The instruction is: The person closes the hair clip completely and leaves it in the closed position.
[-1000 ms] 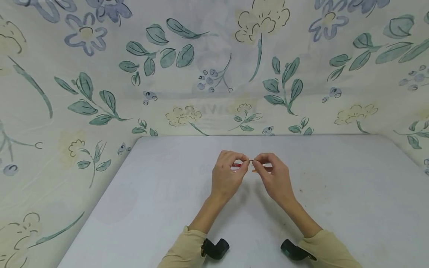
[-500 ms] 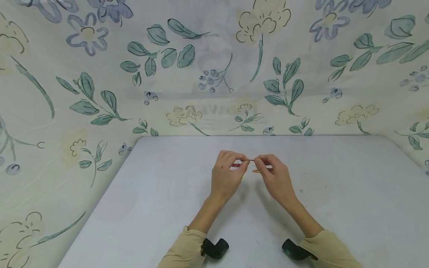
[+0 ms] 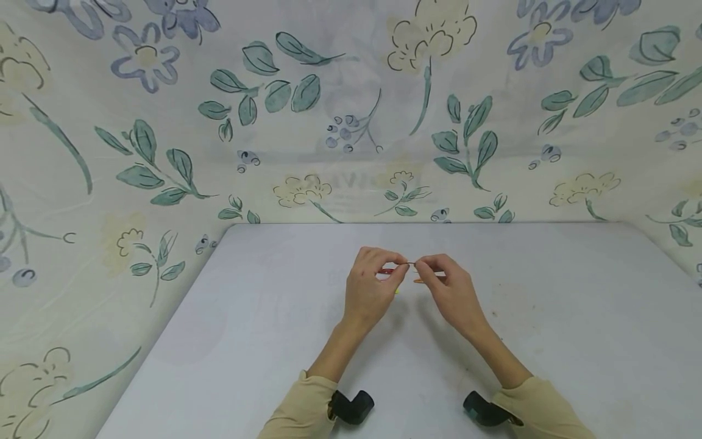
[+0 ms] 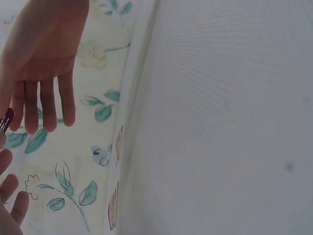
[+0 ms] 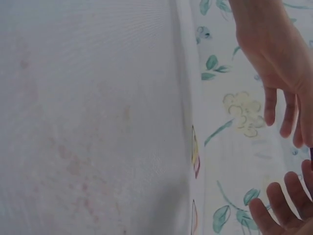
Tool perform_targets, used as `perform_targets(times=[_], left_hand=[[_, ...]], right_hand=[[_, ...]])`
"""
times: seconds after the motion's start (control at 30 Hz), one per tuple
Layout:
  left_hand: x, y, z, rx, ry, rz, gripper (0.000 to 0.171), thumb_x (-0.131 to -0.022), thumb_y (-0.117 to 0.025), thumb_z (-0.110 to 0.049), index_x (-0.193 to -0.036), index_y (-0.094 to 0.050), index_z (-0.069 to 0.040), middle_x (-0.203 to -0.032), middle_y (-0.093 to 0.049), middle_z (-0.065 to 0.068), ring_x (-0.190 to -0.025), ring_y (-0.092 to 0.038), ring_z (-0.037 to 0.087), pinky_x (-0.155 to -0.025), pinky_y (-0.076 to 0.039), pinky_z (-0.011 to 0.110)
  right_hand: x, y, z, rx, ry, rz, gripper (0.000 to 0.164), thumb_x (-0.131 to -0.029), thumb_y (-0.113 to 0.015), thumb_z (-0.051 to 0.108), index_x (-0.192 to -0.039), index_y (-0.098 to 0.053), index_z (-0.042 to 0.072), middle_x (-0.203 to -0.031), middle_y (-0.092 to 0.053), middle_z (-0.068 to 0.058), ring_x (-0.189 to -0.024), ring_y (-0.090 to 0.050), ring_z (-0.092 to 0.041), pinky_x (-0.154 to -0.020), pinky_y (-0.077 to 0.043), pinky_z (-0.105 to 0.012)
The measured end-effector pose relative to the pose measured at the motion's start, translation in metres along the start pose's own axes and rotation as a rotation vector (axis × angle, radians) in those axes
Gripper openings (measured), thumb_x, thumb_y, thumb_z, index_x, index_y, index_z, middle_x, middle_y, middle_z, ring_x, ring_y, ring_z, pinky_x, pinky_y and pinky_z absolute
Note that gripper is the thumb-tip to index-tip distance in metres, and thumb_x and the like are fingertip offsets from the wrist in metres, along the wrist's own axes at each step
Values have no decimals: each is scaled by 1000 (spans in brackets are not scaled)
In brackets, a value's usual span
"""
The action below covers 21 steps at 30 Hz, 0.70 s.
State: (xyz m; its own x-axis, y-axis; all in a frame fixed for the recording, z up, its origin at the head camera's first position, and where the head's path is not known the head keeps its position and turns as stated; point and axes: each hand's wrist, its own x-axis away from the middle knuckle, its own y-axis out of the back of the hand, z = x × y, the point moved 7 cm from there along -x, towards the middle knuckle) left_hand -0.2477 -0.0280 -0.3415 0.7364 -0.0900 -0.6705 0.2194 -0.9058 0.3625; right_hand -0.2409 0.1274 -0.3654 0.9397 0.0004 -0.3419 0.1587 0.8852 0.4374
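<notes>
Between my two hands is a small dark red hair clip with pale metal strips, seen edge-on as a thin line in the head view. My left hand pinches its left end between thumb and index finger. At the other end, the thumb and index finger of my right hand pinch it too. The remaining left fingers extend straight in the left wrist view. Behind the hands, partly covered by them, lie a red clip-like piece, an orange one and a bit of yellow.
A white table spreads beneath both hands, with small specks on its right side. Floral cloth rises behind the far edge and at the left. Black wrist devices sit at both beige sleeves.
My right hand has shifted very slightly, its pinch holding. More of the yellow piece shows beside the left hand now. The head view has drifted slightly.
</notes>
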Motion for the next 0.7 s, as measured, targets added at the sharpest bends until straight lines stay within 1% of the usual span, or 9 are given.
perform_targets(times=[0.2,0.33,0.53,0.7], left_hand=[[-1,1,2,25,20,24,5,-87,-75,-10,-91,-74,-10,-90,-70,1,-93,-56,15,-73,-59,36],[-1,0,4,32,32,41,5,-87,-74,-11,-93,-74,-11,-91,-70,0,-94,-55,15,-74,-59,38],[0,-3,6,36,40,71,7,-89,-73,-12,-95,-74,-10,-92,-69,0,-94,-56,15,-75,-59,39],[-1,-6,7,25,35,100,8,-89,-73,-13,-97,-74,-10,-92,-68,0,-94,-55,15,-75,-59,35]], right_hand=[[-1,0,2,12,22,16,23,-99,-61,23,-112,-64,5,-110,-67,-8,-104,-64,-24,-86,-56,-42],[-2,0,3,26,53,21,21,-98,-62,20,-113,-64,4,-110,-67,-9,-104,-63,-25,-88,-55,-44],[-3,2,5,34,135,25,19,-96,-65,14,-111,-63,3,-107,-67,-10,-101,-64,-27,-87,-55,-47],[-5,5,5,60,202,28,19,-94,-67,10,-111,-63,3,-105,-67,-10,-99,-65,-25,-86,-56,-45]])
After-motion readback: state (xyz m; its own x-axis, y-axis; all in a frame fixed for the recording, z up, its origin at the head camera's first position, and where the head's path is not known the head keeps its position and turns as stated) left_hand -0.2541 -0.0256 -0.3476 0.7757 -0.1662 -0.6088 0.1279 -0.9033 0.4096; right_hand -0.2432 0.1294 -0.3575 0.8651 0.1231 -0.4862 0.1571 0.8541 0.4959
